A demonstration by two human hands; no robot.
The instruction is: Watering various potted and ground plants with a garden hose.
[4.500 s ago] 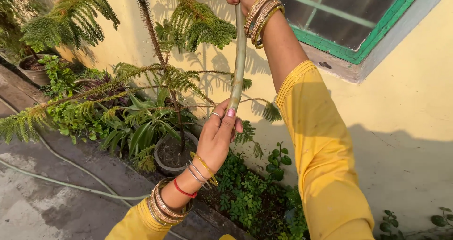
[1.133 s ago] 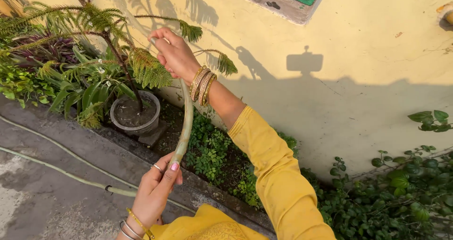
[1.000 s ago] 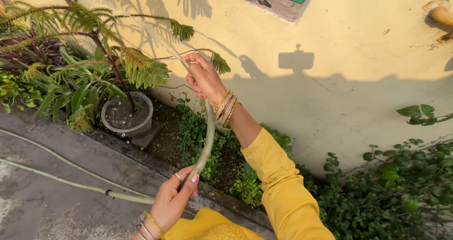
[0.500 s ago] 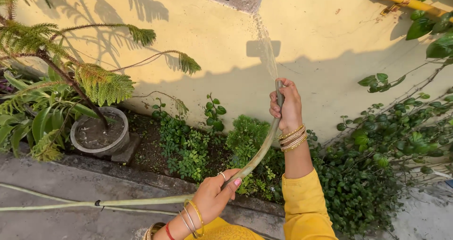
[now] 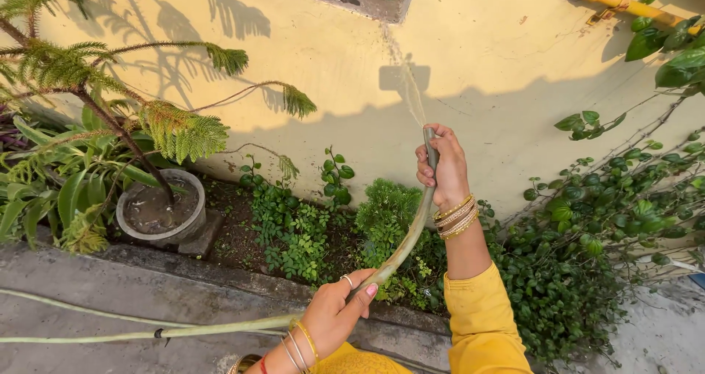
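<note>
A pale green garden hose [image 5: 408, 238] curves up from the ground at the left. My right hand [image 5: 440, 167], in a yellow sleeve with gold bangles, grips it just below its end, which points upward. A thin stream of water [image 5: 410, 87] shoots from the end toward the yellow wall [image 5: 507, 58]. My left hand [image 5: 336, 311], also with bangles and a ring, holds the hose lower down, near the paved edge.
A bed of low green plants [image 5: 308, 231] runs along the wall. A round grey pot [image 5: 158, 212] with a fern-like tree stands at the left. Dense climbing leaves [image 5: 595, 227] fill the right. A yellow pipe [image 5: 620, 3] crosses the top right.
My view and the hose have swung right, away from the potted tree. The hose end now points up at the wall and the right hand is raised higher.
</note>
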